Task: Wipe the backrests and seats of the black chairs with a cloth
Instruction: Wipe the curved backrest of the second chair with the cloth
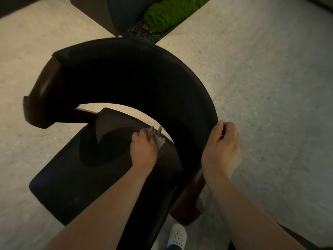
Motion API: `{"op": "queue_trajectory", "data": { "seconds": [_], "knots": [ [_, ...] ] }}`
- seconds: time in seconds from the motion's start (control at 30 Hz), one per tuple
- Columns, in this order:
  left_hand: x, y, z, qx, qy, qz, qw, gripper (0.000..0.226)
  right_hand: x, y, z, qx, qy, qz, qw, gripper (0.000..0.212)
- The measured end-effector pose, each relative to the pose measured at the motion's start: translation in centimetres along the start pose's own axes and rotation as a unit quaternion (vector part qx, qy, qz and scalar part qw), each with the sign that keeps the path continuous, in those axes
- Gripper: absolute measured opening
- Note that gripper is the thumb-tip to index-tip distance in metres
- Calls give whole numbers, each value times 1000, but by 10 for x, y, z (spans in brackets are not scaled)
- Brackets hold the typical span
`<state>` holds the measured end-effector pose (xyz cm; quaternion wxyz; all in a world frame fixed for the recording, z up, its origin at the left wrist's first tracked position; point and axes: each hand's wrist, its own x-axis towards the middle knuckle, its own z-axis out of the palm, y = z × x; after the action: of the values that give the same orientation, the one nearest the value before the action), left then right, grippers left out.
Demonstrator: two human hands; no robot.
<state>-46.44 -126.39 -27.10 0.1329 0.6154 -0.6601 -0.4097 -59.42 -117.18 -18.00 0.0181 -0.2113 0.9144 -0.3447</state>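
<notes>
A black chair fills the middle of the head view, with a curved black backrest (137, 76) arching over its black seat (86, 177). Dark brown wooden ends close the backrest at the left and at the bottom right. My left hand (144, 148) grips a crumpled pale cloth (159, 138) and presses it on the rear part of the seat, just under the backrest's inner curve. My right hand (222, 150) holds the backrest's outer edge at its right side, fingers curled over the rim.
The chair stands on a pale speckled floor (270, 87). Behind it is a dark planter box (111, 13) beside a bed of green moss (171, 11) with dark gravel. My white shoe (177, 235) shows below the chair's wooden end.
</notes>
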Motion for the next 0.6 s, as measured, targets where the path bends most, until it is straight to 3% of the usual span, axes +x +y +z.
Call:
{"op": "queue_trajectory", "data": {
  "seconds": [0.17,0.33,0.6],
  "knots": [
    [-24,13,-47,-1,-18,28,999,36,0,-6,-8,11,-45,24,999,26],
    [-45,32,-94,13,2,83,996,39,0,-21,-36,30,-122,104,987,22],
    [-76,65,-164,-5,18,154,988,30,-40,-46,-89,40,-154,87,983,22]
  ]
}}
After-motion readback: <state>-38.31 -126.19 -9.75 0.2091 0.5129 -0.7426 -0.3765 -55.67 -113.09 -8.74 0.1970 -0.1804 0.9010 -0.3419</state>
